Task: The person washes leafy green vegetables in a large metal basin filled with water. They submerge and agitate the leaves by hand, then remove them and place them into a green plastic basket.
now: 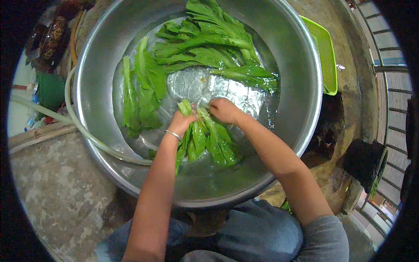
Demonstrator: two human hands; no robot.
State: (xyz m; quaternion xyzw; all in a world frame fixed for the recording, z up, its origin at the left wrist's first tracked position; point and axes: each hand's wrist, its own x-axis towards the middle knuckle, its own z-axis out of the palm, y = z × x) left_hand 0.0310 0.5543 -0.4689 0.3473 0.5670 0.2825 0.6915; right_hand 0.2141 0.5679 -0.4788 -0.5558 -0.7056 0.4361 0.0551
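Note:
In the head view, a large round metal basin (298,65) holds water and leafy greens. My left hand (183,121), with a bangle at the wrist, is shut around the pale stalks of a bunch of greens (198,139), whose leaves trail towards me. My right hand (224,109) is just right of it, at the stem end of another leafy piece (217,140); its fingers are bent, and whether they grip the stem is unclear. A big pile of greens (212,49) floats at the far side. More long leaves (144,88) lie along the left side.
A clear hose (104,149) runs over the basin's left rim into it. A lime-green plastic basket (327,59) stands beyond the right rim. Further right are a dark container (363,162) and metal bars (388,114). A green bucket (49,91) is at the left.

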